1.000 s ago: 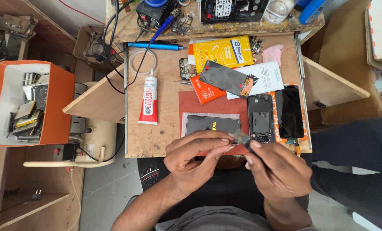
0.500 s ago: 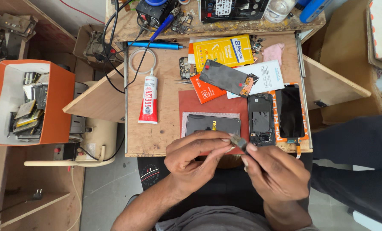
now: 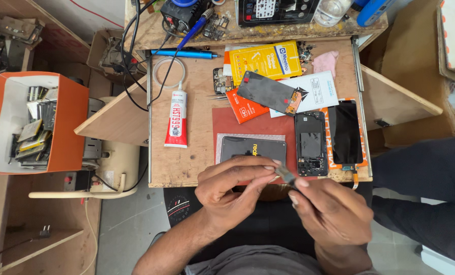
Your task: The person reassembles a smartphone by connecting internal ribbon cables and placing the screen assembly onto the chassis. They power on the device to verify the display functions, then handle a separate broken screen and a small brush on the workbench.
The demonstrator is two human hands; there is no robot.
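Both hands pinching one small dark part at the bench's near edge.
Left hand (image 3: 232, 196) and right hand (image 3: 332, 214) grip the part (image 3: 285, 174) just over the workbench (image 3: 199, 153) edge; dark phone back (image 3: 253, 149) just beyond.

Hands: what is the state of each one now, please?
Left hand: closed, fingertips pinching a small grey part.
Right hand: closed, pinching the same part's other end.

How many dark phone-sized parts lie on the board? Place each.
4: back cover on red mat, open frame right of it, black screen farther right, tilted panel above. More may hide.
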